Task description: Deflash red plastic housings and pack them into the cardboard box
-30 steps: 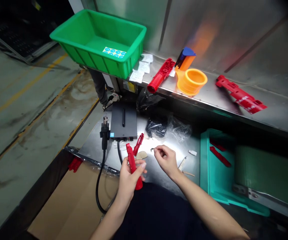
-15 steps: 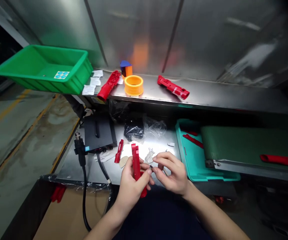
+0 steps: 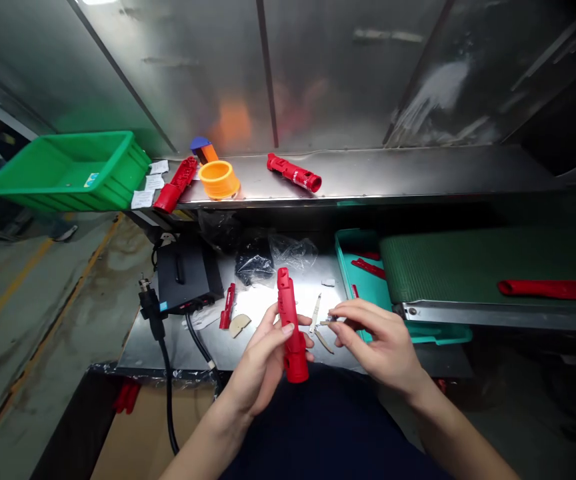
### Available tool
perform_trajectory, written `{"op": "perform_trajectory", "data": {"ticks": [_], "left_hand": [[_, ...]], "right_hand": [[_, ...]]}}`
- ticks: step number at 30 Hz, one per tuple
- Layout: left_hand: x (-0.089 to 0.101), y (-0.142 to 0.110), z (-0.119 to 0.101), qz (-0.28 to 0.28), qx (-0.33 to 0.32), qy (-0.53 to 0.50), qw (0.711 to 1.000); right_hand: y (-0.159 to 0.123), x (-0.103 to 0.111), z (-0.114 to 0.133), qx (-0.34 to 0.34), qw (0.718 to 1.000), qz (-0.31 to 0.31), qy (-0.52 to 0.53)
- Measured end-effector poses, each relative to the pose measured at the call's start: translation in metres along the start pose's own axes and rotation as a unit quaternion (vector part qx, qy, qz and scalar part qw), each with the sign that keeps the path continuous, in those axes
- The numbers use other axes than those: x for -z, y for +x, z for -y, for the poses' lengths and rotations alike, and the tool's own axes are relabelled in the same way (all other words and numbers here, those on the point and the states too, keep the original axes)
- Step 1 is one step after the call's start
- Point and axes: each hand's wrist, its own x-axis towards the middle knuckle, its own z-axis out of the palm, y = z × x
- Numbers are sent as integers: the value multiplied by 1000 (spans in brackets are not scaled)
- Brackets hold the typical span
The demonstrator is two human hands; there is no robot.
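My left hand [image 3: 263,360] is closed round a red plastic handle-shaped part [image 3: 289,323], held upright over the steel worktop [image 3: 268,313]. To its right, my right hand [image 3: 378,337] pinches a small dark metal piece [image 3: 329,321] at its fingertips, a few centimetres from the red part. A slim metal tool [image 3: 315,313] and a thin strip lie on the worktop just behind my fingers.
A black box with a cable [image 3: 183,277], a small red part [image 3: 227,307] and plastic bags [image 3: 273,257] lie on the worktop. The shelf above holds a green bin [image 3: 68,170], an orange ring [image 3: 217,180] and red shells [image 3: 294,172]. A teal tray [image 3: 363,267] and green conveyor [image 3: 468,267] carry red parts at right.
The view has swung right and up. My left hand has raised the red part slightly; my right hand, still pinching the small piece, has drawn a little away from it.
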Motion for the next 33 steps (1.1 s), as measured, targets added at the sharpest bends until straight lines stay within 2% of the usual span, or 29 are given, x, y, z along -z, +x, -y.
{"op": "perform_trajectory", "data": {"ticks": [2, 5, 9, 11, 21, 33], "left_hand": [[-5, -1, 2, 7, 7, -25, 1000], [-10, -2, 9, -5, -10, -27, 1000], [-11, -3, 21, -51, -73, -1, 996], [-9, -5, 26, -54, -92, 7, 994], [-1, -13, 28, -21, -94, 3, 995], [5, -17, 21, 3, -95, -6, 995]], "right_hand": [[-1, 9, 12, 58, 993, 52, -87], [0, 15, 29, 123, 968, 129, -174], [3, 13, 43, 157, 937, 187, -250], [5, 10, 47, 160, 927, 210, -266], [5, -5, 47, 191, 900, 235, -313], [12, -13, 51, 168, 917, 251, -260]]}}
